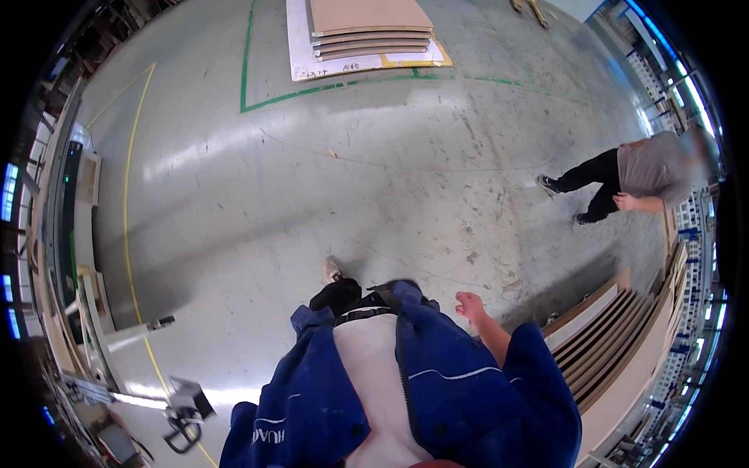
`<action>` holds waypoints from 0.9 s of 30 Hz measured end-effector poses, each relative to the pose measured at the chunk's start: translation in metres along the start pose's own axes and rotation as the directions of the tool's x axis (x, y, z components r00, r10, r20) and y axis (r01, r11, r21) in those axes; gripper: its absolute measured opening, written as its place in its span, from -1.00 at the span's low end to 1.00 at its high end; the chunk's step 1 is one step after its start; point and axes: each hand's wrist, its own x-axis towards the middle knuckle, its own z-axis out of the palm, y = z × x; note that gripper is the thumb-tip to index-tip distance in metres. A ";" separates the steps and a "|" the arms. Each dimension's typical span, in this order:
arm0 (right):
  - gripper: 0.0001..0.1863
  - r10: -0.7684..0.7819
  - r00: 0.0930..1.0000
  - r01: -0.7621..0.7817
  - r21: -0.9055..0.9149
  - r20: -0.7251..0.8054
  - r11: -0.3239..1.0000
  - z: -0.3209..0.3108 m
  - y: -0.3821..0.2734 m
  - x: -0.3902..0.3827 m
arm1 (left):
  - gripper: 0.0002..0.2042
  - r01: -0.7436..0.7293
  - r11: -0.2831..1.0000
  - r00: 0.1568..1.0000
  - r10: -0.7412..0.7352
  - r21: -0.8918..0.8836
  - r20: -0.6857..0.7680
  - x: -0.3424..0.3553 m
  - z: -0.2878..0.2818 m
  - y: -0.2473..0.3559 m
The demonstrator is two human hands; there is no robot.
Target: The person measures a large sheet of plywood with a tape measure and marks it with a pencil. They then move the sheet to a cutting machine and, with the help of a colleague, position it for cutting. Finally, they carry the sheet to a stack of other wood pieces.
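Observation:
My right hand [470, 306] hangs out in front of my right side, over the grey floor. Its fingers are loosely bent and nothing shows in them. The nearest thing to it is my own blue jacket [460, 374], worn unzipped over a white shirt [370, 366]. My left hand is out of view; only the blue left side of the jacket shows. Below me one light-coloured shoe [333, 270] stands on the floor, under a dark trouser leg.
Boards [601, 343] stand in a row at my right. Farther right, a person [651, 168] in a grey shirt is walking. Ahead, a stack of brown panels [374, 27] lies inside green floor tape [296, 97]. A long machine [74, 226] lines the left, beyond a yellow line [127, 218].

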 end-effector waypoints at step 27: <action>-0.57 -0.296 0.940 0.305 -0.027 0.169 0.952 0.325 -0.679 0.301 | -0.67 0.336 0.855 0.937 -0.345 -0.395 0.049 0.458 -0.384 0.205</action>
